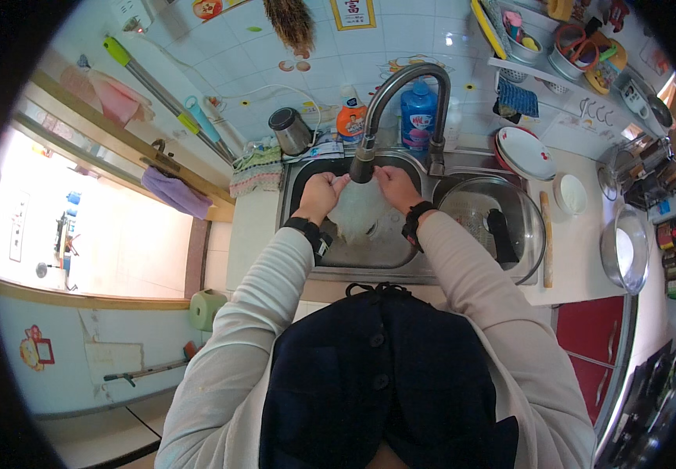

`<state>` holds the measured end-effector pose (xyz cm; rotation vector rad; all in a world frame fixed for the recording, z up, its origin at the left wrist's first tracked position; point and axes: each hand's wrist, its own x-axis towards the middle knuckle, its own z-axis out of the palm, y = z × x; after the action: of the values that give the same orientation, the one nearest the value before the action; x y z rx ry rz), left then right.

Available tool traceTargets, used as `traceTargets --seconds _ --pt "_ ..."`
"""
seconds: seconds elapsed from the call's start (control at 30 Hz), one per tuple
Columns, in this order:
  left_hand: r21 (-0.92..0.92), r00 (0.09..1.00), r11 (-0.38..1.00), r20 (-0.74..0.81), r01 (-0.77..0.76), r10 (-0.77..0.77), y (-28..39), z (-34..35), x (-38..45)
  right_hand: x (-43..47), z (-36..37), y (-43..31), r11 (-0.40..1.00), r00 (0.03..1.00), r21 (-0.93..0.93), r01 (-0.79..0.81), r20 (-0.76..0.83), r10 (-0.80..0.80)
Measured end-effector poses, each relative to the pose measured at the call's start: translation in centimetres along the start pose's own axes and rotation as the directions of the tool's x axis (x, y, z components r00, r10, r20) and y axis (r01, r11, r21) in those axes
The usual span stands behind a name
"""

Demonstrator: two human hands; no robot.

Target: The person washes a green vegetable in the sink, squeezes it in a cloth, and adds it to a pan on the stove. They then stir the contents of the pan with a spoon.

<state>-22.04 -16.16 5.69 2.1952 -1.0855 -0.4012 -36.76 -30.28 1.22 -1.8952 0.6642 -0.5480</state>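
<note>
A pale, thin, translucent piece, perhaps a mesh cloth or bag (356, 205), hangs spread between my two hands over the left basin of a stainless-steel sink (361, 258). Its upper left edge is pinched by my left hand (322, 193), and its upper right edge by my right hand (396, 186). Directly above it, between the hands, is the dark spout head of a gooseneck faucet (362, 167), which hides part of the top edge. Whether water is running cannot be told. Both wrists wear black bands.
A glass lid (534, 220) with a black handle lies over the right basin. Behind the sink stand an orange cleaner bottle (351, 120), a blue detergent bottle (419, 117) and a steel cup (291, 130). Right of it are stacked plates (525, 152), a rolling pin (546, 240) and a metal bowl (625, 249).
</note>
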Motion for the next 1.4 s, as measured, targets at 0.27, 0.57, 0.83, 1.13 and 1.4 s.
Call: traceTargets --seconds 0.27,0.57,0.83,1.13,1.4 --pt "-0.009 0.999 1.000 -0.039 0.030 -0.030 -0.5 0.9 0.2 -0.7 0.0 0.8 0.982 0.994 0.186 -0.008 0.105 -0.012" --pt "-0.240 0.993 0.965 0.080 0.103 -0.086 -1.7 2.4 0.9 0.1 1.5 1.5 0.998 0.999 0.058 -0.031 -0.029 0.032" --pt "0.023 0.992 0.996 0.094 0.087 -0.089 1.1 -0.3 -0.2 0.0 1.9 0.2 1.000 0.960 -0.005 0.022 -0.278 -0.023" --pt "-0.191 0.992 0.979 0.113 0.068 -0.047 -0.9 1.0 0.6 -0.2 2.1 -0.6 0.967 0.979 0.248 -0.057 -0.174 0.103" --pt "-0.599 0.824 0.571 0.466 0.562 -0.322 0.6 0.7 -0.1 -1.0 2.4 -0.4 0.914 0.920 0.372 -0.163 0.393 0.004"
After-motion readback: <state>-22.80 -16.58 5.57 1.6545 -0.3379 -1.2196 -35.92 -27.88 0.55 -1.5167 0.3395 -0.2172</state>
